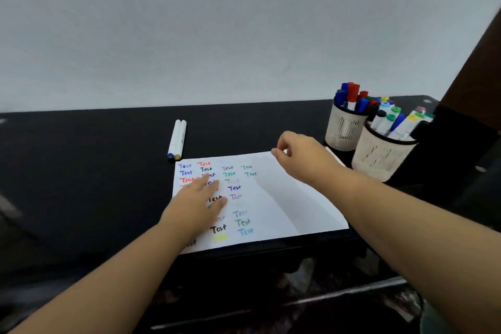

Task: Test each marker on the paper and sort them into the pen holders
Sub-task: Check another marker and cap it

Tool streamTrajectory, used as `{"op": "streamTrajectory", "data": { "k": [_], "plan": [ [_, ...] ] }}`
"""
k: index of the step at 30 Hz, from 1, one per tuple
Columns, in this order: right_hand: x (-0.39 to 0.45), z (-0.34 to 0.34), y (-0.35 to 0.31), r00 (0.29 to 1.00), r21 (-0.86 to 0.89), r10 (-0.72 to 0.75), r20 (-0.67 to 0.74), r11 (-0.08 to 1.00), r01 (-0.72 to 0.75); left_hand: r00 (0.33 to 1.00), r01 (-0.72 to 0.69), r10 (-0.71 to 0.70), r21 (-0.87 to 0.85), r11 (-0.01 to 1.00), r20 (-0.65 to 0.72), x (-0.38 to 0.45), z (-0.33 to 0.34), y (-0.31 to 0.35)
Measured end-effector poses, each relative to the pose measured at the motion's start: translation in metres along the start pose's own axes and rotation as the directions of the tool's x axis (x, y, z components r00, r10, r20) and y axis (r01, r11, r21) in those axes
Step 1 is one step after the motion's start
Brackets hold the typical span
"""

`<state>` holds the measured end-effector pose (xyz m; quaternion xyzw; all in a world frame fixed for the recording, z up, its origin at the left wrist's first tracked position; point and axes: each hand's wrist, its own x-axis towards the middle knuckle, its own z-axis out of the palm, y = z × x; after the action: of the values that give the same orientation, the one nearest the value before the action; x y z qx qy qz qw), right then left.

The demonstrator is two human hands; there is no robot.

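- We see bare black table (81, 160) left of the paper (284, 198), open to a reach.
- Two white markers (177, 139) lie side by side just beyond the paper's far left corner, with dark surface around them.
- At far right two pen holders, the rear holder (344, 127) and the near holder (379, 156), stand touching, crammed with upright markers.
- Our left hand (199, 198) lies flat on the paper's left part; our right hand (301, 153) hangs over its far right corner, beside the holders.
- The paper's right half lies uncovered between our arms.
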<state>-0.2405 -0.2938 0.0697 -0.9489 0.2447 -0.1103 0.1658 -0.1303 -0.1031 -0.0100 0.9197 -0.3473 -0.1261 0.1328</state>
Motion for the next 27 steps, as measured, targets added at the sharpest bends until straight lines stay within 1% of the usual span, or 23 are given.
{"op": "streamTrajectory", "data": {
  "k": [2,6,10,14,17,18,20,22,24,27],
  "plan": [
    [0.016,0.014,-0.013,0.998,-0.009,-0.041,0.046,0.999,0.042,1.0,0.021,-0.021,-0.005,1.0,0.004,0.001,-0.006,-0.017],
    [0.05,0.038,-0.037,0.984,0.002,-0.134,0.116,0.991,0.135,0.999,-0.007,0.008,-0.021,1.0,0.032,0.005,-0.016,-0.041],
    [0.089,0.066,-0.064,0.941,-0.034,-0.257,0.218,0.962,0.271,1.0,-0.021,0.021,-0.045,0.999,0.005,0.008,-0.014,-0.049],
    [0.116,0.09,-0.092,0.863,-0.096,-0.404,0.305,0.888,0.45,0.999,-0.032,0.031,-0.061,0.998,-0.021,0.009,-0.012,-0.051],
    [0.128,0.107,-0.105,0.791,-0.182,-0.466,0.396,0.805,0.564,0.998,-0.055,0.053,-0.056,0.997,-0.041,0.008,-0.012,-0.052],
    [0.132,0.11,-0.107,0.778,-0.192,-0.471,0.416,0.791,0.581,0.998,-0.058,0.055,-0.054,0.997,-0.039,0.008,-0.012,-0.052],
    [0.136,0.115,-0.11,0.773,-0.173,-0.486,0.408,0.79,0.588,0.998,-0.057,0.055,-0.055,0.997,-0.038,0.008,-0.011,-0.052],
    [0.138,0.117,-0.112,0.759,-0.184,-0.532,0.374,0.76,0.623,0.998,-0.059,0.057,-0.059,0.996,-0.04,0.008,-0.011,-0.052],
    [0.14,0.118,-0.112,0.738,-0.228,-0.576,0.351,0.712,0.664,0.998,-0.058,0.055,-0.063,0.996,-0.039,0.008,-0.01,-0.053],
    [0.141,0.12,-0.109,0.743,-0.3,-0.571,0.348,0.683,0.666,0.997,-0.061,0.059,-0.06,0.996,-0.039,0.008,-0.011,-0.053]
  ]
}}
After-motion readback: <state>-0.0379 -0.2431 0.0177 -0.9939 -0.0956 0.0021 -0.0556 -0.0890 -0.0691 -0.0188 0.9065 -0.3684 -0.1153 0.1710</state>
